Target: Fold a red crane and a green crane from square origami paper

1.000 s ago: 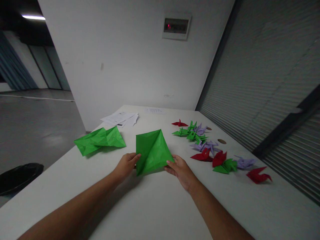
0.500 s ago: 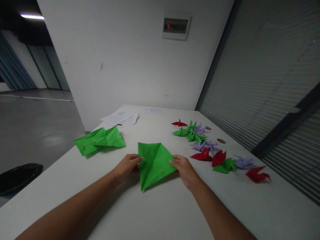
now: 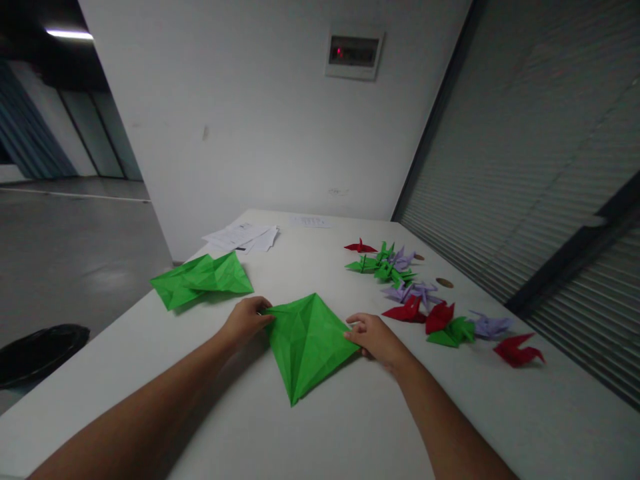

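Observation:
A creased sheet of green origami paper (image 3: 309,343) is spread between my hands over the white table, one corner pointing toward me. My left hand (image 3: 247,320) pinches its left corner between thumb and fingers. At the right corner, my right hand (image 3: 374,339) grips the paper with the thumb on top and some fingers bent around the edge. To the left lie other creased green sheets (image 3: 203,280), overlapping and partly raised off the table.
On the right lie several folded paper cranes: green (image 3: 385,267), purple (image 3: 413,291) and red (image 3: 520,350). Printed papers (image 3: 243,237) lie at the table's back left. A black-lined bin (image 3: 43,353) stands off the left edge. Blinds (image 3: 525,167) border the right side.
The green paper has turned slightly and spread flatter and wider, its near corner coming closer to me. My left hand has shifted a little left and my right hand a little right.

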The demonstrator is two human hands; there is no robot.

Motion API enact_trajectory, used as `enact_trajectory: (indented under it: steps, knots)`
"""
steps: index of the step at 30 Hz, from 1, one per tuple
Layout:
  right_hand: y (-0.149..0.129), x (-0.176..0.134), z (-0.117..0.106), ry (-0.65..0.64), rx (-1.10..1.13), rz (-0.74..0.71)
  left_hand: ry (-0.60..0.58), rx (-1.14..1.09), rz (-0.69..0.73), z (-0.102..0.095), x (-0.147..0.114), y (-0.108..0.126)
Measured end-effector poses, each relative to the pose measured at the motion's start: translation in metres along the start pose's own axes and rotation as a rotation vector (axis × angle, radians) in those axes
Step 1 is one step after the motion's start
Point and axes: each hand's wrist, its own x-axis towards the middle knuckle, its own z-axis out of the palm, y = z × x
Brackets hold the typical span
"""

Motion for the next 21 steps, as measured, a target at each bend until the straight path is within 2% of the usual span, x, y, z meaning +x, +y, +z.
enact_trajectory:
  steps: [3,10,21]
  knots:
    - [0.001,0.002,-0.002,0.017,-0.146,-0.025,-0.039,0.155,0.016,-0.006,0.001,-0.001]
    - [0.003,0.003,-0.008,0.063,-0.474,-0.106,-0.116,0.252,0.046,-0.010,0.004,-0.008]
    - [0.005,0.003,-0.014,0.019,-0.554,-0.165,-0.162,0.320,0.069,-0.018,0.010,-0.013]
